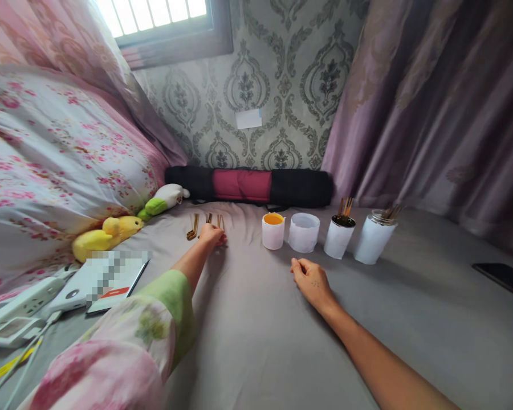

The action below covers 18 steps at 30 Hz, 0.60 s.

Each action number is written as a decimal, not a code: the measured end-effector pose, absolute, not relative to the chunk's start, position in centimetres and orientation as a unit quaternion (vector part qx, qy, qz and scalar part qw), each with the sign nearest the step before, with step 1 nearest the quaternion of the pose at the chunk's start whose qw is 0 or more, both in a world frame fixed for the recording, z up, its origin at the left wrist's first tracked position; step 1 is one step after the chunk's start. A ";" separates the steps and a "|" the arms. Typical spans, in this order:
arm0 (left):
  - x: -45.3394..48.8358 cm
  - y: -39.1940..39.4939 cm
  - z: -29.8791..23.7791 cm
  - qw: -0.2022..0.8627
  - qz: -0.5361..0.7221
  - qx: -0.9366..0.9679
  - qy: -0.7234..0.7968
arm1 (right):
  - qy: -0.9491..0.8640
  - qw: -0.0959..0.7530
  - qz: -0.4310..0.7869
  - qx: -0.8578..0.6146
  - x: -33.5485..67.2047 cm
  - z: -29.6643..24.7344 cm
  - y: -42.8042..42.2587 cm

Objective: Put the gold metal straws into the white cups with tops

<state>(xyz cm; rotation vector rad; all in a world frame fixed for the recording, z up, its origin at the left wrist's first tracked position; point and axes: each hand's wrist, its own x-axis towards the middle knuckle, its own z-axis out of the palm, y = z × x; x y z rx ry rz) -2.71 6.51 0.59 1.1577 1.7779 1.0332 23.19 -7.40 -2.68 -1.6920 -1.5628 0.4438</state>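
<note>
My left hand (pixel 212 234) reaches far forward over the grey sheet, fingers curled down on thin brown sticks (pixel 193 226) that lie in small bundles there; what it grips is hidden under the fingers. My right hand (pixel 310 279) rests knuckles-up on the sheet with fingers curled, nothing visible in it, just in front of a row of white cups. The row holds a cup of orange liquid (pixel 273 230), an empty-looking cup (pixel 304 232), a cup with sticks standing in it (pixel 339 234) and a jar with sticks (pixel 373 236).
A black and red rolled bag (pixel 248 185) lies along the wall behind the cups. Yellow and green plush toys (pixel 111 230) sit at the left by a floral quilt (pixel 55 165). A power strip and booklet (pixel 111 279) lie near left; a dark phone (pixel 502 278) lies at right.
</note>
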 end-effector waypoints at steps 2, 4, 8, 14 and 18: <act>-2.2 6.1 0.6 0.421 0.420 0.433 0.678 | -0.614 0.389 0.173 -0.664 23.2 -2.7 -7.4; -1.8 5.8 0.5 0.444 0.442 0.414 0.660 | -0.614 0.390 0.171 -0.664 23.2 -2.7 -7.4; -1.1 5.4 0.2 0.487 0.488 0.372 0.622 | -0.616 0.391 0.170 -0.663 23.2 -2.8 -7.4; -0.1 4.8 -0.1 0.540 0.528 0.325 0.569 | -0.616 0.390 0.168 -0.663 23.2 -2.9 -7.3; 0.4 4.3 -0.2 0.565 0.540 0.309 0.542 | -0.615 0.392 0.168 -0.663 23.2 -2.9 -7.3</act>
